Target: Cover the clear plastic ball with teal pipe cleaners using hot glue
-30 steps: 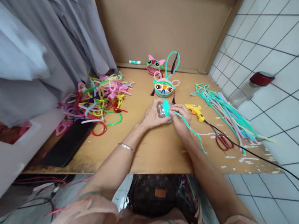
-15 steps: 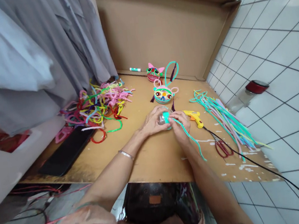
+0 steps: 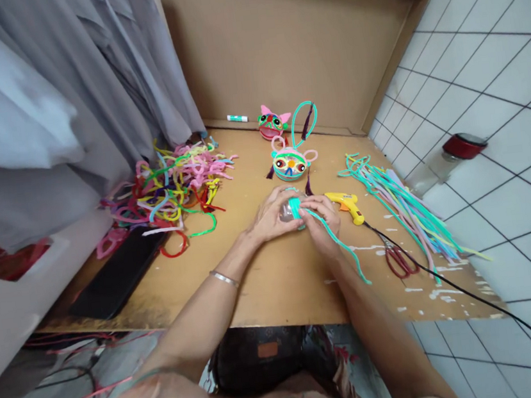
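Observation:
My left hand (image 3: 270,216) is wrapped round a small clear plastic container (image 3: 286,211) with turquoise pipe cleaner wound about its middle. With fingertips pinched, my right hand (image 3: 322,219) holds the turquoise pipe cleaner (image 3: 348,250) against the container; its loose end trails down over my right wrist toward the table's front. Just beyond my hands sits a decorated animal-face ornament (image 3: 290,165) with pink ears, a turquoise loop and dark tassels. Behind it is a smaller one (image 3: 272,124) with pink pointed ears. A yellow glue gun (image 3: 346,205) lies right of my right hand.
Red-handled scissors (image 3: 400,261) and a bundle of straight pipe cleaners (image 3: 405,208) lie at the right, crossed by a black cord. A tangled pipe cleaner pile (image 3: 172,191) and black phone-like slab (image 3: 117,275) are at left. A glue stick (image 3: 237,118) lies by the cardboard wall (image 3: 276,49).
The camera view has shifted slightly. Both hands keep nearly the same grip on the container and the pipe cleaner, with no clear change in the winding.

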The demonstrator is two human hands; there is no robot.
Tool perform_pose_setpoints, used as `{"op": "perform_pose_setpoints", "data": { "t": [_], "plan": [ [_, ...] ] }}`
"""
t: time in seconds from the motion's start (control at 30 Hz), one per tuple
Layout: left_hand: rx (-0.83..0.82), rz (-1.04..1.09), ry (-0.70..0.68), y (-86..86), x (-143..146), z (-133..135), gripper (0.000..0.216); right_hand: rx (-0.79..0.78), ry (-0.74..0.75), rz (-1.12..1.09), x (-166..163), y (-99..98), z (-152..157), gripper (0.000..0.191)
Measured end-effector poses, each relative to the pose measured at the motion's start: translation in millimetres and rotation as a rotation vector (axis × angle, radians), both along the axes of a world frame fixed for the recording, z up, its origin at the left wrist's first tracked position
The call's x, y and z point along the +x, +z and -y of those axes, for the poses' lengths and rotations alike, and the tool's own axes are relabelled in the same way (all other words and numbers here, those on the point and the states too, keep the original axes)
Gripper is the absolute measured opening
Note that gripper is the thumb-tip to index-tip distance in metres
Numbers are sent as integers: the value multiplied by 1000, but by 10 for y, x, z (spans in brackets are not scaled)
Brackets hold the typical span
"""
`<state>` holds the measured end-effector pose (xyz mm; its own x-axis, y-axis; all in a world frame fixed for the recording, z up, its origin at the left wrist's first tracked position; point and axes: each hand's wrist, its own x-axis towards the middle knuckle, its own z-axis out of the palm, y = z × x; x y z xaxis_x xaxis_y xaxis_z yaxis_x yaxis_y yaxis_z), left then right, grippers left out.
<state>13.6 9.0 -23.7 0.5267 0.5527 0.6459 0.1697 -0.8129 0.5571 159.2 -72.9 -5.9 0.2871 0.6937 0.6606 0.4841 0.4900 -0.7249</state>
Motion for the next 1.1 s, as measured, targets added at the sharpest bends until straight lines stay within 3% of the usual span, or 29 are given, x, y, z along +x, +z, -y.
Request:
{"op": "perform_pose_setpoints", "data": {
  "t": [0.47,0.67,0.8,1.1],
  "plan": [
    [-12,6,-13,-18,-6,-1,56,8,-2,75,37,-16,4,8],
    [-30,5,-29,-8,-17,8,58,55,10,195,104,-44,21,22],
    [-33,13,-51,8,-15,24,56,12,-105,123,92,-18,-4,26],
    [-69,44,-85,-15,-3,12,55,-117,43,-82,44,67,-97,20]
  ]
}}
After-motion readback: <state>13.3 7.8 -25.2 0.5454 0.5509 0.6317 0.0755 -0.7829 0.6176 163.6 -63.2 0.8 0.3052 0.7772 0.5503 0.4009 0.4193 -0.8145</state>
